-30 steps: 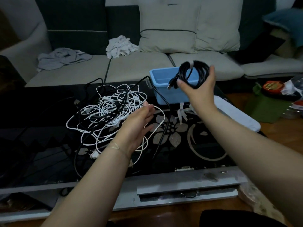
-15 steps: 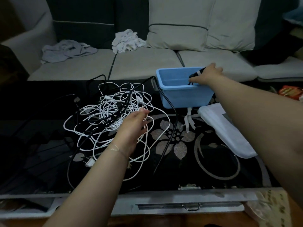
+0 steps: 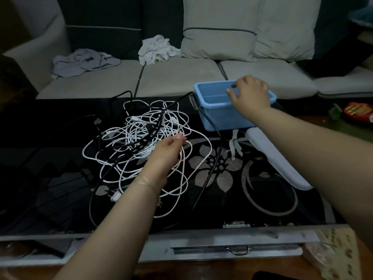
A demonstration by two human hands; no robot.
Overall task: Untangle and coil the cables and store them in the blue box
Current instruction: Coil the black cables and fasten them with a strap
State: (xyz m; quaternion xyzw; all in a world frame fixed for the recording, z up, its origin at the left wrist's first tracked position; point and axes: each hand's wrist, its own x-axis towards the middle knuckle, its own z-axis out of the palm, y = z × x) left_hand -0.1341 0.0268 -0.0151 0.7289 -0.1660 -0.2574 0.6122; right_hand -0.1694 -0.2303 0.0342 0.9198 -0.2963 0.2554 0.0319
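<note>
Right hand [image 3: 249, 96] now sits over the open top of the rectangular blue plastic box [image 3: 220, 116], fingers loosely spread and holding nothing. A second ago it held a coiled black cable up in front of the box; half a second ago it was lowering it in. That coil isn't visible now, the hand blocks that part of the box interior.

Left hand [image 3: 167, 151] has barely shifted: it rests at the right edge of the tangle of thin white cables [image 3: 141, 142] on the glossy black floral-pattern table [image 3: 262, 199], fingertips pinched together at a white strand.

A long loose black cable [image 3: 217, 150] runs from the box's left side down across the table, same as before. White flat lid [image 3: 276, 160] lies just right of the box.
</note>
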